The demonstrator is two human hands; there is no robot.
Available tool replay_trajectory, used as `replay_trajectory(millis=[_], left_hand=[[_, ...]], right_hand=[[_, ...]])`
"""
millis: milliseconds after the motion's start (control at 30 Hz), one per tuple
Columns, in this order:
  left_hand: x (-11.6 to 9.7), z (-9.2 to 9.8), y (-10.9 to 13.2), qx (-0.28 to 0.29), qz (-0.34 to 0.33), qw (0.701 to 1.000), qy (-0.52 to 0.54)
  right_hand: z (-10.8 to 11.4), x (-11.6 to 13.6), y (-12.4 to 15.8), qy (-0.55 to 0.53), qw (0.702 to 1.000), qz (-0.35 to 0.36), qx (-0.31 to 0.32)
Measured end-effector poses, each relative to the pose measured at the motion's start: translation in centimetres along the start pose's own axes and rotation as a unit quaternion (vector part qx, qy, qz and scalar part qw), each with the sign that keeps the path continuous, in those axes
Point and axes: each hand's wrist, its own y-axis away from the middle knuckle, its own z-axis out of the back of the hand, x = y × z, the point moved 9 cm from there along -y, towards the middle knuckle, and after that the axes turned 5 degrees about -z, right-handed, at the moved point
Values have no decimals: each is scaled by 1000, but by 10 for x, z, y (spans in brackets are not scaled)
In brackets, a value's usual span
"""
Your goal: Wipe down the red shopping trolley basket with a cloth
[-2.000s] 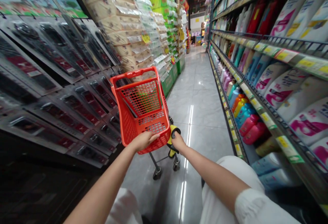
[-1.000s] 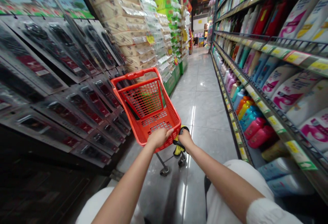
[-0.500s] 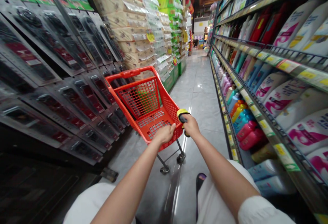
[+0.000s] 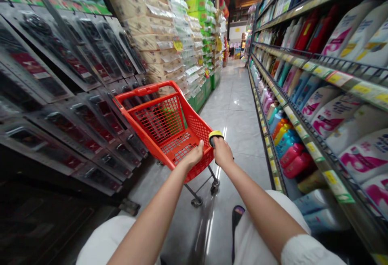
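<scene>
The cart [image 4: 188,134] is turning, its far edge nearing the packs [image 4: 86,123]. The left hand [image 4: 194,156] is gripping its near edge; the right hand [image 4: 223,152] is clutching a yellow thing [image 4: 216,133].

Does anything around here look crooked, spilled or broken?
Only the red cart looks askew: it stands diagonally on the aisle floor, its far end angled toward the hanging packs on the left. No spill shows on the floor in view, and no obvious damage.
</scene>
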Motion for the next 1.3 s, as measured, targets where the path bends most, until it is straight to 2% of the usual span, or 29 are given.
replay_trajectory(millis=[100, 233, 300, 400, 467, 533, 600, 667, 800, 900, 967, 1033, 1100, 1167, 1233, 1300], left_hand=[[-2, -4, -5, -12, 35, 999, -10], [-13, -10, -9, -14, 36, 999, -35], [-23, -14, -4, 18, 0, 998, -64], [-39, -18, 13, 119, -83, 976, -160], [-39, -7, 25, 145, -98, 964, -199], [-33, 14, 34, 120, -87, 931, -335], [-33, 30, 41, 79, -100, 891, -436], [-36, 32, 46, 58, -132, 872, -468], [-38, 20, 48, 62, -149, 873, -460], [-37, 14, 47, 72, -151, 876, -453], [-38, 14, 48, 74, -159, 877, -447], [-37, 16, 51, 74, -159, 881, -440], [-35, 17, 53, 77, -156, 886, -430], [-34, 17, 55, 79, -154, 890, -422], [-34, 17, 54, 77, -152, 890, -423], [-34, 18, 51, 70, -145, 889, -429]], right_hand=[[-5, 0, 4, -11, 1000, -21, 7], [-15, 10, 24, -16, 1000, 11, 21], [-12, 2, 19, -12, 1000, 6, 9], [-1, -22, -8, -26, 999, -26, -12], [3, -33, -26, -49, 998, -37, -16], [4, -36, -34, -59, 997, -48, -19], [2, -32, -26, -48, 997, -63, -20], [-2, -19, -5, -23, 998, -62, -17], [-17, 13, 41, -12, 1000, 8, 6], [-21, 6, 38, -87, 996, 5, -10], [-19, -14, 14, -198, 979, -25, -38], [-18, -37, -20, -331, 940, -55, -63], [-20, -53, -52, -429, 898, -79, -64], [-25, -58, -72, -477, 873, -91, -44], [-28, -56, -73, -494, 864, -90, -38], [-32, -49, -56, -494, 864, -81, -53]])
